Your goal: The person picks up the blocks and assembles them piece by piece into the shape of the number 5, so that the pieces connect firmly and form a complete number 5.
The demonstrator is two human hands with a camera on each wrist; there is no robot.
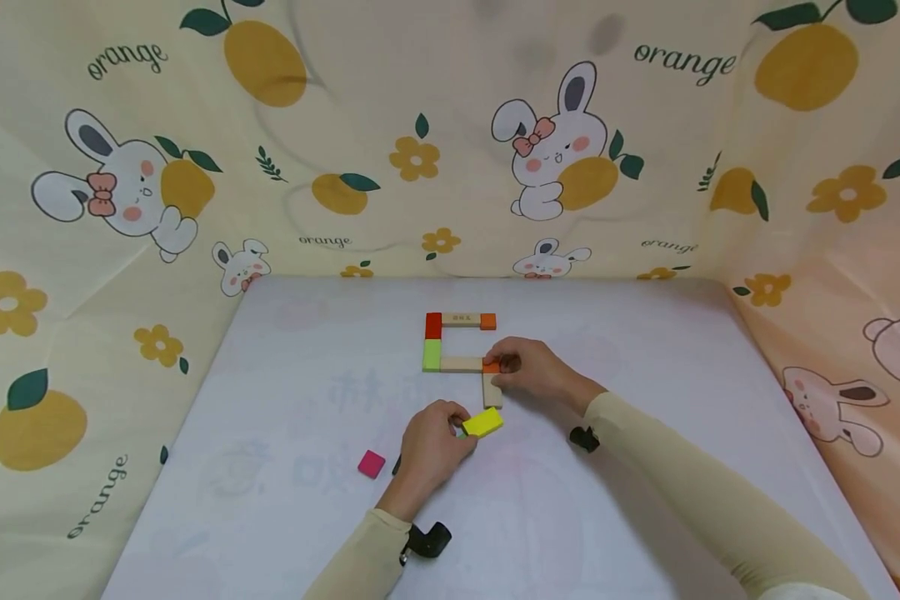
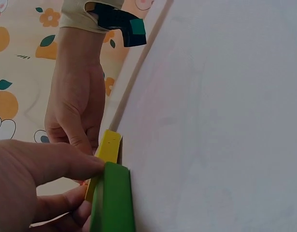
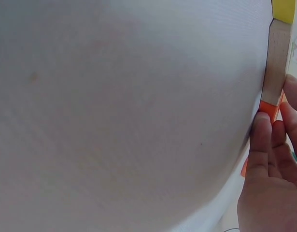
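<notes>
In the head view my left hand pinches a yellow block at the near end of a wooden block. A green block shows close by the left fingers in the left wrist view; whether they hold it too I cannot tell. My right hand has its fingers around a small orange block, at the wooden block's far end. From this corner another wooden block runs left to a lime green block. A red block continues upward from there.
A wooden block with print and a second orange block form the row's far end. One pink block lies left of my left hand. The white table meets a patterned cloth behind.
</notes>
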